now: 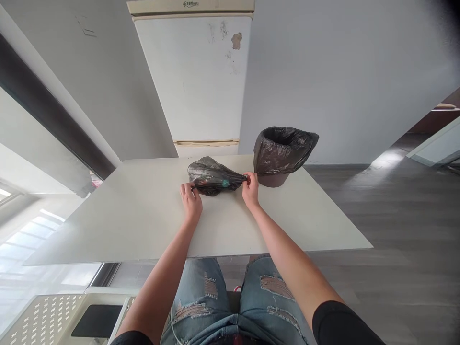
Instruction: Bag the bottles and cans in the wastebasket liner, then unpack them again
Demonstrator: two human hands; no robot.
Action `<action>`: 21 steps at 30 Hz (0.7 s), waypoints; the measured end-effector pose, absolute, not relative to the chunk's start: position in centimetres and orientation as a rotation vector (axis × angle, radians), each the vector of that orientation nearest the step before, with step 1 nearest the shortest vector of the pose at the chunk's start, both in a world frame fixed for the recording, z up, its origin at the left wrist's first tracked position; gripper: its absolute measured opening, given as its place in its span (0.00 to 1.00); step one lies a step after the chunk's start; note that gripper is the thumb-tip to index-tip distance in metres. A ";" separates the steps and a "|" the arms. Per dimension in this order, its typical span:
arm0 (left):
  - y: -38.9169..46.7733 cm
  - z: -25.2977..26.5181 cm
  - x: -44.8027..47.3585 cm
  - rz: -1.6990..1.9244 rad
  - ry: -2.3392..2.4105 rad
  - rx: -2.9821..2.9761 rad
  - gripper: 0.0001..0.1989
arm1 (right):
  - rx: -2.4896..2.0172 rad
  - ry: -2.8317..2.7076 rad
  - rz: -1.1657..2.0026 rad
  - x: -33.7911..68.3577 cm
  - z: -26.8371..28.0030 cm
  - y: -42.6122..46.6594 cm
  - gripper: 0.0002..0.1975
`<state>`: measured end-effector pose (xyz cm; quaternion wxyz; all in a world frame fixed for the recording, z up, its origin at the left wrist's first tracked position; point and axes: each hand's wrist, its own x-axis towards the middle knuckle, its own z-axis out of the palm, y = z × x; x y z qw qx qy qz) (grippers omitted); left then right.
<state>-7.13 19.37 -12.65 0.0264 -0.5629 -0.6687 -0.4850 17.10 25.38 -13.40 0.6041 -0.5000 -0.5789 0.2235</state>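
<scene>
A black plastic garbage bag (215,175) lies on the white table (143,211), with something greenish and something reddish showing faintly through its thin film. My right hand (250,189) pinches the bag's gathered, twisted end on the right. At the bag's lower left edge, my left hand (191,199) has its fingers closed on the plastic. Just beyond my right hand stands a brown trash can (273,180) lined with another black bag (280,158), whose loose edge hangs out to the right. The can's inside is dark, so its contents are hidden.
Behind the table's far edge stands a white refrigerator (197,81) against a grey wall (323,72). A cream plastic unit with a perforated top (46,316) is at the lower left. Grey wood-look floor (359,201) lies to the right.
</scene>
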 end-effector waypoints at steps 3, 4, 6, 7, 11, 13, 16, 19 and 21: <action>19.2 -12.5 -7.1 -1.469 -2.118 -1.707 0.16 | -1.147 -1.311 0.716 16.9 -13.4 25.4 0.12; 19.1 -12.4 -7.1 -1.489 -2.070 -1.776 0.17 | -1.117 -1.282 0.823 16.8 -13.4 25.4 0.11; 19.1 -12.4 -7.0 -1.540 -1.892 -1.986 0.16 | -1.010 -1.210 1.018 16.7 -13.2 25.4 0.09; 19.1 -12.5 -6.9 -1.557 -1.806 -2.077 0.14 | -0.940 -1.176 1.086 16.7 -13.2 25.4 0.09; 19.9 -13.3 -6.9 -1.532 -1.733 -2.144 0.10 | -0.719 -1.060 1.256 16.7 -13.0 25.6 0.08; 20.4 -13.8 -7.0 -1.498 -1.719 -2.146 0.08 | -0.679 -0.998 1.333 16.7 -13.0 25.7 0.10; 20.8 -14.2 -7.2 -1.531 -1.681 -2.146 0.05 | -0.676 -0.963 1.404 16.6 -13.1 25.8 0.13; 20.7 -14.0 -7.4 -1.630 -1.709 -2.064 0.08 | -0.707 -0.956 1.394 16.6 -13.1 25.8 0.15; 20.4 -13.7 -7.4 -1.683 -1.735 -1.989 0.09 | -0.721 -0.982 1.338 16.6 -13.2 25.8 0.15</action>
